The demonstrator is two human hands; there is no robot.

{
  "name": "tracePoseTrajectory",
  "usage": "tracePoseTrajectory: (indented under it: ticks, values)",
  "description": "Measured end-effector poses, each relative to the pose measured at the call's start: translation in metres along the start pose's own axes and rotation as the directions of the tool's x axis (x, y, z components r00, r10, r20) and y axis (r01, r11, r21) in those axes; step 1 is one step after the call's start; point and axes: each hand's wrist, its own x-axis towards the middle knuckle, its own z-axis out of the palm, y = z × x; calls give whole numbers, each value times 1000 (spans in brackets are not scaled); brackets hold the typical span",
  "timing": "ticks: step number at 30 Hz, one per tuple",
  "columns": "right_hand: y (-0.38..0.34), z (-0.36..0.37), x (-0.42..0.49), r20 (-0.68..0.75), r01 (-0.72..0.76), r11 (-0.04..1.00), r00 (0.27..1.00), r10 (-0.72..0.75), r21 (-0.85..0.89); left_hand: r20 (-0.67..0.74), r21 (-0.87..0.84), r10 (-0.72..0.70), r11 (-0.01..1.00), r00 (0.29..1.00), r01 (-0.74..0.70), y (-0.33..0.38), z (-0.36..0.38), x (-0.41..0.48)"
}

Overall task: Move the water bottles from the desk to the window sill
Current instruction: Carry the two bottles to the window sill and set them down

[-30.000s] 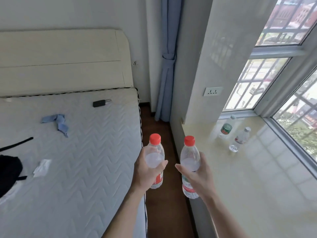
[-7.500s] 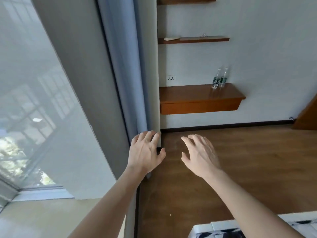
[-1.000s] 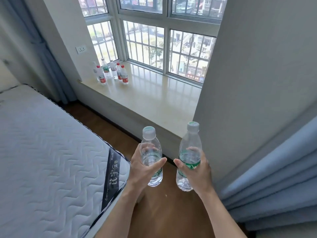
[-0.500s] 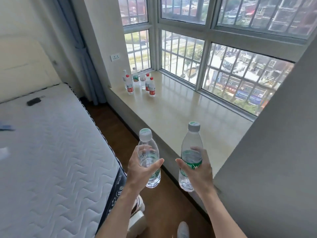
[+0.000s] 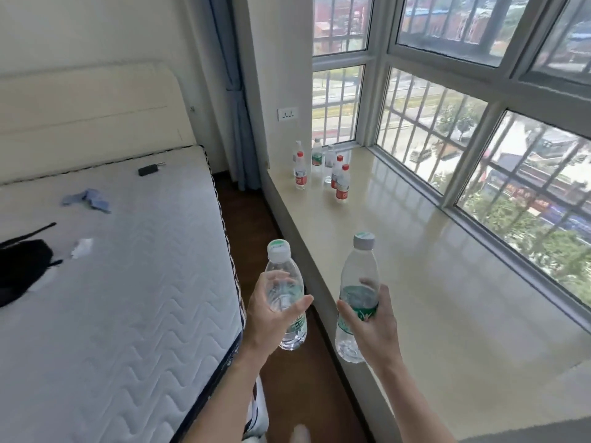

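Holding one bottle in each hand, I have my fingers (image 5: 385,298) curled round both. The left bottle (image 5: 282,280) in my left hand (image 5: 271,319) is over the floor by the bed (image 5: 112,282). The right bottle (image 5: 359,276) in my right hand (image 5: 374,329) is over the near edge of the window sill (image 5: 447,298). More bottles (image 5: 320,170) stand at its far end.

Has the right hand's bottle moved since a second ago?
Yes. The right hand carried its bottle along the window sill, toward the standing bottles.

Left bottle (image 5: 281,271) and right bottle (image 5: 359,270): clear, green labels. Window sill (image 5: 415,266) cream; red-capped bottles (image 5: 342,187) at its far end, red labels. Mattress (image 5: 128,298) white, zigzag-quilted; curtain (image 5: 238,123) grey-blue.
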Motion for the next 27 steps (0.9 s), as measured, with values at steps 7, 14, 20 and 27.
tracePoseTrajectory:
  ticks: [7, 14, 20, 27]
  values:
    - [1, 30, 64, 111, 14, 1000, 994, -13, -12, -97, 33, -21, 999, 995, 25, -12, -2, 56]
    - [3, 87, 156, 207, 25, 999, 978, -19, -26, -147, 32, -27, 999, 989, 32, -26, -19, 149]
    - [-9, 171, 264, 259, 31, 999, 966, -19, -41, -179, 56, 12, 998, 984, -2, -47, -54, 268]
    - [-21, 254, 363, 292, 32, 999, 956, -28, -10, -177, 69, -12, 997, 984, 24, -63, -88, 390]
